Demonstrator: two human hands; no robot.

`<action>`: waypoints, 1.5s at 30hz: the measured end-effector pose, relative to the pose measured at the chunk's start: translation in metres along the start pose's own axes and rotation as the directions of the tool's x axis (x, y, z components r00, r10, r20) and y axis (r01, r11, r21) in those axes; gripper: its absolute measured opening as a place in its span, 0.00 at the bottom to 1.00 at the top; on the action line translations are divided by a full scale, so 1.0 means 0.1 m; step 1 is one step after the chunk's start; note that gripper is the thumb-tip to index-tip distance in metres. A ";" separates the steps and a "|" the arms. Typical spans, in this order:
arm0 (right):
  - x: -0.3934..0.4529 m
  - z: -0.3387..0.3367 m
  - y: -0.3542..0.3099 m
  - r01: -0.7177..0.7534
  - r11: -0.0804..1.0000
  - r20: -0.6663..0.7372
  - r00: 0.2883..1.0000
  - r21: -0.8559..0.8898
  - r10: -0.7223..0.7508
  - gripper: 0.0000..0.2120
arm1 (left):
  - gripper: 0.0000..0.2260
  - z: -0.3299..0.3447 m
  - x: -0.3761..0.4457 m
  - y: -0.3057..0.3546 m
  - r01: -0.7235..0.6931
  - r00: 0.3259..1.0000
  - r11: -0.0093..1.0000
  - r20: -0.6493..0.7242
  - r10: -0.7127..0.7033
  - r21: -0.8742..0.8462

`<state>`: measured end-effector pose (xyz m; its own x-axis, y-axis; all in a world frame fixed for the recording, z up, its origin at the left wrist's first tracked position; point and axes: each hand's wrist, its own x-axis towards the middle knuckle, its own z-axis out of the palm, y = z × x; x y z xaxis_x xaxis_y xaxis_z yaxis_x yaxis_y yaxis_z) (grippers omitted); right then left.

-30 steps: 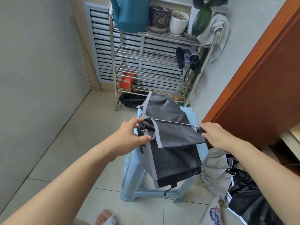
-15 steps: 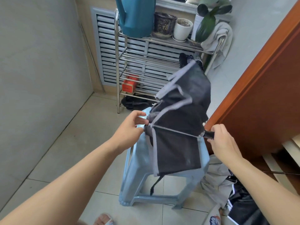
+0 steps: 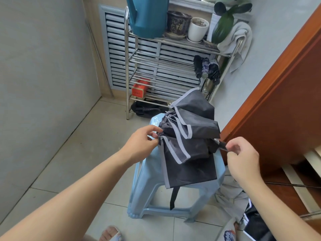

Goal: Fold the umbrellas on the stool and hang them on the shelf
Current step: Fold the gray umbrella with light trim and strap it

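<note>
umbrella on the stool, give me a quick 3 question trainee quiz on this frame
1. True or false: the left hand pinches the umbrella at its rib-tip end.
2. What does the right hand hold? A) the towel B) the umbrella's handle C) the stool leg
3. Fill in: folded umbrellas already hang on the ____ end of the shelf.

Key: 1 true; 2 B; 3 right
</note>
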<state>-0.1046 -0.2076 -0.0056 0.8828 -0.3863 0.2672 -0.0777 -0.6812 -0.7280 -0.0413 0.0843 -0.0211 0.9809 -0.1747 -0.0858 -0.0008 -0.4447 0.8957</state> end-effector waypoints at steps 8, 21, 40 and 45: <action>0.05 0.05 -0.12 0.031 1.000 0.246 0.969 0.001 -0.031 0.24 | 0.19 0.19 -0.06 -0.01 -0.116 0.986 0.808 -0.034 0.165 0.578; 0.69 0.03 -0.55 -0.104 0.992 0.293 0.953 0.074 0.078 0.20 | 0.08 0.40 -0.35 0.46 -0.037 0.992 0.985 -0.127 0.016 -0.170; 0.19 0.01 -0.26 -0.073 0.906 0.217 0.976 0.417 -0.021 0.24 | 0.07 0.42 -0.36 0.61 -0.293 0.937 0.928 -0.264 0.230 -0.232; 0.32 0.07 -0.27 -0.178 0.959 0.099 0.982 0.220 0.159 0.07 | 0.09 0.32 -0.34 0.63 -0.357 0.905 0.913 -0.316 0.285 -0.197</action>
<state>-0.0710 -0.1972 0.0179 0.9006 -0.4265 0.0840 -0.1297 -0.4480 -0.8846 -0.0806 0.0340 0.0238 0.9489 -0.0074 0.3155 -0.3121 -0.1707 0.9346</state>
